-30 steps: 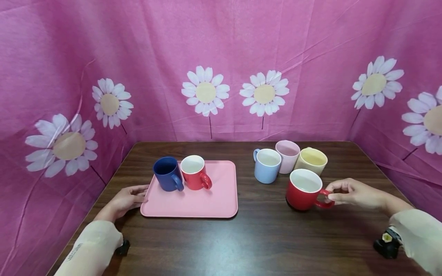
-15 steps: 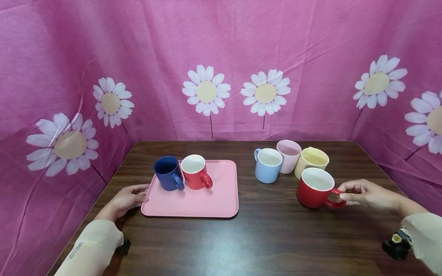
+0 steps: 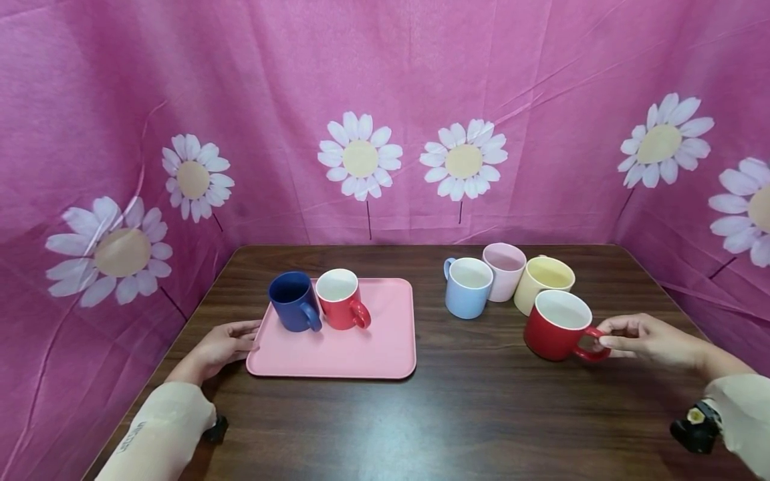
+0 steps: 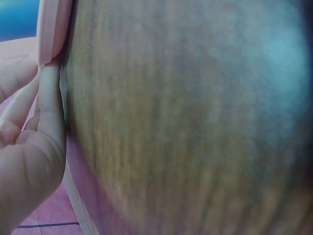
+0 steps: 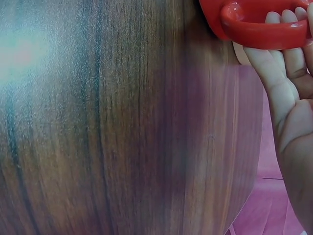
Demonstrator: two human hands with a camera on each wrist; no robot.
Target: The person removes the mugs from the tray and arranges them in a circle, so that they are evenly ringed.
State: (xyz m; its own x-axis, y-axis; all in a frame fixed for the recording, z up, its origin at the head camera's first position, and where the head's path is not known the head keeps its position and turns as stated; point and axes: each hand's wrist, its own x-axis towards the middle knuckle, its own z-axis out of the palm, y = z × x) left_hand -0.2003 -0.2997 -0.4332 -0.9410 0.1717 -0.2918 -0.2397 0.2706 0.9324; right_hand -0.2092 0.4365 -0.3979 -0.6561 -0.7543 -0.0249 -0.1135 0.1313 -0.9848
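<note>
On the right of the head view my right hand point(image 3: 652, 342) holds the handle of a large red mug point(image 3: 550, 337) with a white inside; that handle point(image 5: 269, 34) also shows in the right wrist view. The mug is upright, its base on or just above the tabletop; I cannot tell which. My left hand point(image 3: 219, 351) pinches the left edge of a pink tray point(image 3: 349, 354); the left wrist view shows the tray rim point(image 4: 53, 34) at its fingertips. On the tray stand a dark blue mug point(image 3: 291, 304) and a smaller red mug point(image 3: 339, 304), both upright.
Behind the large red mug stand a light blue mug point(image 3: 466, 294), a pale pink mug point(image 3: 502, 274) and a yellow mug point(image 3: 535, 284), close together. The brown wooden table point(image 3: 337, 427) meets a pink curtain point(image 3: 409, 67) printed with daisies along its back and sides.
My right hand has moved the large red mug to the right, in front of the yellow mug. The left hand and the tray have stayed in place.
</note>
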